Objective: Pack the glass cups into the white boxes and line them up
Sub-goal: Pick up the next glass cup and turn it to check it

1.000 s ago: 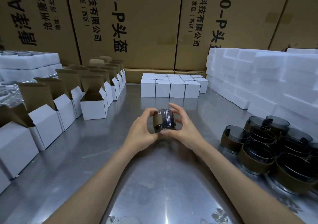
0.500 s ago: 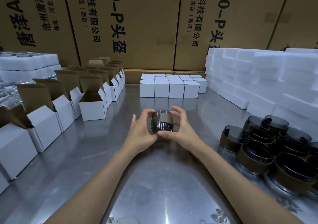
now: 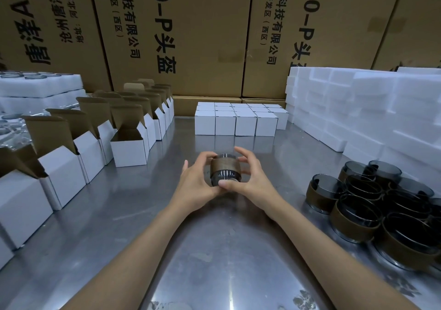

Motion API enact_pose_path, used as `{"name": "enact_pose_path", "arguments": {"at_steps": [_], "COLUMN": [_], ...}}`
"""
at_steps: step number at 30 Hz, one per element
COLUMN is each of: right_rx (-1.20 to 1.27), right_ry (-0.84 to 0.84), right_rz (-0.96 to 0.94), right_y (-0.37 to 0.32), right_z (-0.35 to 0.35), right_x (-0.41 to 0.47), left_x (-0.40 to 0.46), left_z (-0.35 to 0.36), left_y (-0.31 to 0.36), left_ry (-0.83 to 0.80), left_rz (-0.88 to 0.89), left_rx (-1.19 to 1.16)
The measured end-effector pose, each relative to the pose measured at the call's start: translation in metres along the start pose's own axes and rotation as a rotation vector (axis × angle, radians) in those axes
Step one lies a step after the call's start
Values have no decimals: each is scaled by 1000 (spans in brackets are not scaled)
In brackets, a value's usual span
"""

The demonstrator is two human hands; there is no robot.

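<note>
Both hands meet over the middle of the steel table point(image 3: 214, 250): the left hand point(image 3: 195, 181) and right hand point(image 3: 253, 183) curl round one glass cup point(image 3: 225, 170), held just above the surface, its brown sleeve point(image 3: 225, 165) showing between the fingers. Smooth glass gripped mostly by fingertips could slip and strike the metal, and I judge the sleeve might slide if it is pushed into a box crooked. To the right sits a cluster of sleeved cups point(image 3: 381, 204), roughly ten, some hidden at the edge. On the left stand open white boxes point(image 3: 128, 150), about ten visible, flaps up. Farther back, closed white boxes point(image 3: 236, 125) sit in rows, four across the front, about a dozen in all. Behind them rise foam blocks point(image 3: 358, 107) and brown cartons point(image 3: 202, 35)
</note>
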State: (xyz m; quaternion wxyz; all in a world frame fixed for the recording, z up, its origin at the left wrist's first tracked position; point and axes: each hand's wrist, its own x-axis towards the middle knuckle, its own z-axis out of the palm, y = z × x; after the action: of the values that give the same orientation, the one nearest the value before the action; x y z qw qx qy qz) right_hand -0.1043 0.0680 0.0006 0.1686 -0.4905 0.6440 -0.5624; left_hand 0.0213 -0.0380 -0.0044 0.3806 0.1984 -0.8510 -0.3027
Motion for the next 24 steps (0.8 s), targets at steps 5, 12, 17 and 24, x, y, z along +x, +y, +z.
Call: {"name": "enact_pose_path", "arguments": {"at_steps": [5,12,17,24], "right_rx": [197,55,-58,-277], "right_ry": [-66,10,16,-53], "right_rz": [108,-38,-105,-136], "right_y": [-2,0,1,8], "right_z": [1,6,3,7], "right_x": [1,-2,-1,2], "left_x": [1,0,0,3], "left_z": [1,0,0,-1], "left_y": [-1,-2,-6,-8], "left_ry": [17,-81,-149,-88], "left_rz": [-37,-4,3,-1], "left_rx": [-18,-54,-100,-43]}}
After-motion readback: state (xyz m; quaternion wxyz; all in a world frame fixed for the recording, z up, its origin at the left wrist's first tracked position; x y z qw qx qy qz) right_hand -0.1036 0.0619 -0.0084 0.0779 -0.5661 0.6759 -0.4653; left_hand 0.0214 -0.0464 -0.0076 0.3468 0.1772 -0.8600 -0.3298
